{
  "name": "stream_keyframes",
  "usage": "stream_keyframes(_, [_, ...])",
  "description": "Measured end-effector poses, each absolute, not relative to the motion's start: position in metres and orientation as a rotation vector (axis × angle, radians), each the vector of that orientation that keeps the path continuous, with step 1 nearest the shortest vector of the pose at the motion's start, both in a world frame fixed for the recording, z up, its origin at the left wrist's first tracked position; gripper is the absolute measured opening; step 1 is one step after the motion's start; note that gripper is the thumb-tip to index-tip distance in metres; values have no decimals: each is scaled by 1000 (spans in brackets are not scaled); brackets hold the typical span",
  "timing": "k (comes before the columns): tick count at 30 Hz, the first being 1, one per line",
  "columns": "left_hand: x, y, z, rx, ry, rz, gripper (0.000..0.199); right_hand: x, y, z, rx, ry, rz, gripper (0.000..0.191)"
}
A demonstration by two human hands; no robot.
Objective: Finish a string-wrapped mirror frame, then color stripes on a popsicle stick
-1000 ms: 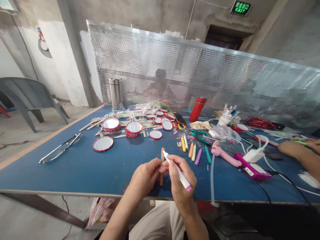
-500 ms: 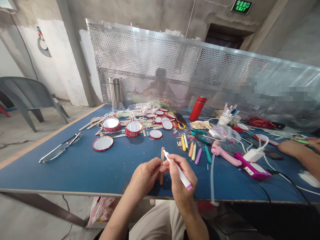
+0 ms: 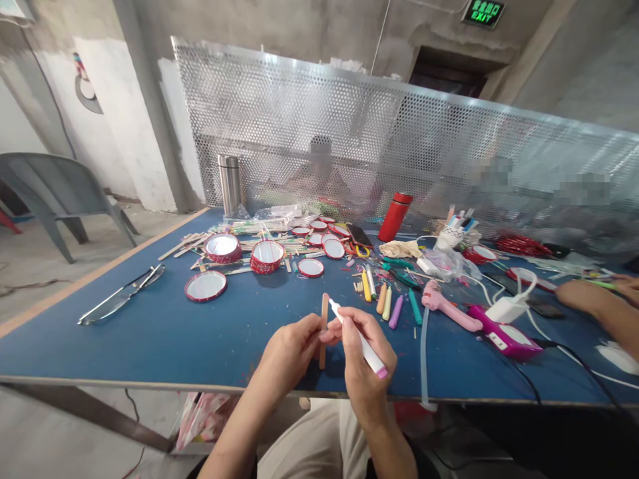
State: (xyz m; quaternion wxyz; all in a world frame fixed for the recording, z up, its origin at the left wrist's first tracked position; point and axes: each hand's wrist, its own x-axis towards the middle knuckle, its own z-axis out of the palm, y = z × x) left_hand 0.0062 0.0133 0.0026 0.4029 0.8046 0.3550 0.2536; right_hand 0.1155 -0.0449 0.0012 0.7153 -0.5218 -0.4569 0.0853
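My left hand is closed around a flat wooden craft stick, which it holds upright above the front of the blue table. In my right hand is a white marker with a pink end. Its tip points up and left, close to the upper part of the stick; I cannot tell whether it touches. The fingertips of both hands meet near the middle of the stick. Beyond them lie several crayon-like coloured sticks and a round red-rimmed disc.
Stacks of red-rimmed discs and loose craft sticks spread across the back. Eyeglasses lie left. On the right are a pink glue gun, a purple power strip, cables and another person's arm. A perforated metal screen stands behind.
My right hand and the marker have shifted slightly right, so the marker tip sits a little farther from the stick. My left hand and the stick look unmoved.
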Motion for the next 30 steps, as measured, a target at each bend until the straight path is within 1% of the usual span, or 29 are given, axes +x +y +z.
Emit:
stream_keyframes(6, [5, 14, 4, 2040, 888, 632, 24, 116, -44, -1, -1143, -1092, 185, 13])
stream_keyframes(14, [5, 13, 4, 2019, 891, 637, 23, 115, -45, 3, -1161, -1014, 163, 13])
stream_keyframes(22, [6, 13, 5, 2020, 876, 648, 23, 114, -46, 3, -1159, -1090, 171, 13])
stream_keyframes(30, [5, 11, 6, 1999, 889, 654, 21, 115, -46, 4, -1171, -1029, 174, 15])
